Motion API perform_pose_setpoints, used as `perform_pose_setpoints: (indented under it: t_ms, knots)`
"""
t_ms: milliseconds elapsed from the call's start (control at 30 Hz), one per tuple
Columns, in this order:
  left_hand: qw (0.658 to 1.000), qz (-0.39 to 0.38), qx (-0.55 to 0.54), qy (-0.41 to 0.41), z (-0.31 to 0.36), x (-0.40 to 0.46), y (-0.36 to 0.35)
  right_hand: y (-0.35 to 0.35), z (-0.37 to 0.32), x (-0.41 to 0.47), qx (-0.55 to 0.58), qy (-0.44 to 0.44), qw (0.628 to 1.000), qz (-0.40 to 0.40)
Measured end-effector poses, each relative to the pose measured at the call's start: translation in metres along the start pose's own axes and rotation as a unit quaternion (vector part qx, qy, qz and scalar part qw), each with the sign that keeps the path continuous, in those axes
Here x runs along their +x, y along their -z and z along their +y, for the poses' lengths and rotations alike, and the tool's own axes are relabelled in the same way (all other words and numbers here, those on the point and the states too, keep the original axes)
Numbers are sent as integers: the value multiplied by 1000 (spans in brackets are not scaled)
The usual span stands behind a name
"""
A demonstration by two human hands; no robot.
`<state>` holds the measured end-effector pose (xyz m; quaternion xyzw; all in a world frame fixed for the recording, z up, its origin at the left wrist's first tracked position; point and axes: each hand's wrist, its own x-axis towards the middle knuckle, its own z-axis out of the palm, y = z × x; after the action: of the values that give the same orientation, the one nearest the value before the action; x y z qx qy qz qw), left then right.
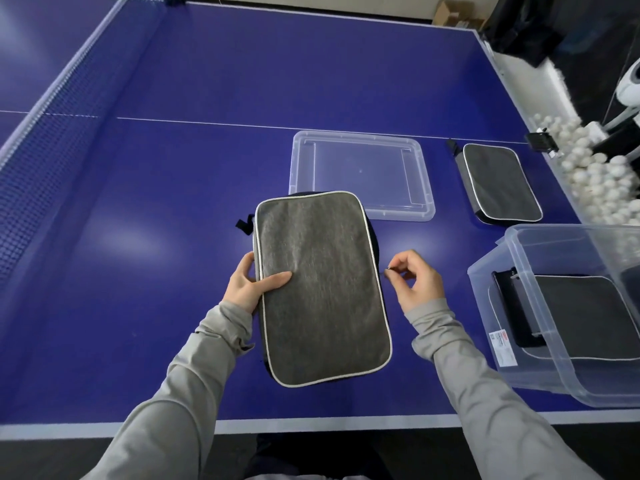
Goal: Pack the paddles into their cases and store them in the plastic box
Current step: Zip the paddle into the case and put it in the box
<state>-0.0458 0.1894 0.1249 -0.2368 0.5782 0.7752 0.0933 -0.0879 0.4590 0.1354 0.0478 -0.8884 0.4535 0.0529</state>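
Closest to the camera were two arms in light grey sleeves, reaching out over the white edge line of a blue table tennis surface (pixel 173 202). Between them sat a grey case (pixel 320 285), a rounded rectangle of heathered fabric with pale piping round the rim, a darker layer peeking out underneath and a small black loop at its upper left corner. The left hand (pixel 247 284) gripped its left edge, thumb flat across the fabric and fingers (pixel 246 263) curled round the side. The right hand (pixel 414 282) hovered just off the case's right edge, thumb and forefinger closed in a pinch on a small metal zipper pull (pixel 388 270), the rest of the fingers loosely curled. Off to the right was the plastic box (pixel 526 306), clear with rounded corners and a white label on its near wall, and a second case (pixel 585 315) of the same grey fabric was already lying inside it. Further back, a clear lid (pixel 360 174) lay flat on the surface just past the held case, and a third case (pixel 500 183) rested beside it to the right, apart from the lid. A net (pixel 52 133) ran along the left side. Past the far right edge was a heap of white balls (pixel 595 178), and a cardboard box (pixel 450 12) sat in the far corner.
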Motion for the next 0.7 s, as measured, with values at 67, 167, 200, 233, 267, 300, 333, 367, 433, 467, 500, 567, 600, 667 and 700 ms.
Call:
perform_pose_setpoints:
  t_ms: [67, 167, 200, 233, 267, 300, 333, 367, 433, 467, 500, 567, 600, 667, 700]
  knots:
    - [999, -25, 28, -4, 1, 0, 2, 0, -4, 7, -1, 6, 1000, 4]
    - [996, -63, 64, -7, 2, -1, 3, 3, -10, 20, -8, 8, 1000, 13]
    - [994, -78, 81, -10, 3, 0, 3, 4, -12, 25, -11, 8, 1000, 17]
    - [991, -92, 99, -14, 4, 0, 3, 7, -13, 30, -15, 8, 1000, 21]
    - [987, -103, 120, -19, 5, 1, 3, 9, -14, 35, -20, 9, 999, 24]
    - [983, -112, 143, -23, 7, 2, 3, 12, -14, 39, -28, 9, 999, 23]
    - [979, -119, 165, -28, 9, 2, 3, 14, -15, 42, -38, 10, 999, 19]
    - [974, -127, 185, -34, 11, 2, 2, 15, -15, 45, -49, 10, 999, 11]
    - [965, -138, 218, -45, 16, 2, 2, 16, -17, 48, -65, 13, 998, -4]
    - [960, -139, 237, -51, 19, 2, 2, 17, -18, 49, -69, 16, 997, -9]
    - [954, -140, 260, -59, 23, 2, 2, 16, -20, 50, -73, 21, 997, -14]
    - [935, -145, 315, -77, 29, 4, 2, 15, -24, 50, -89, 35, 995, -27]
    - [923, -149, 343, -85, 32, 5, 2, 14, -27, 50, -98, 44, 994, -34]
    - [905, -149, 387, -94, 37, 6, 2, 12, -33, 50, -102, 59, 992, -48]
    - [899, -147, 401, -93, 40, 6, 1, 11, -37, 50, -100, 66, 991, -53]
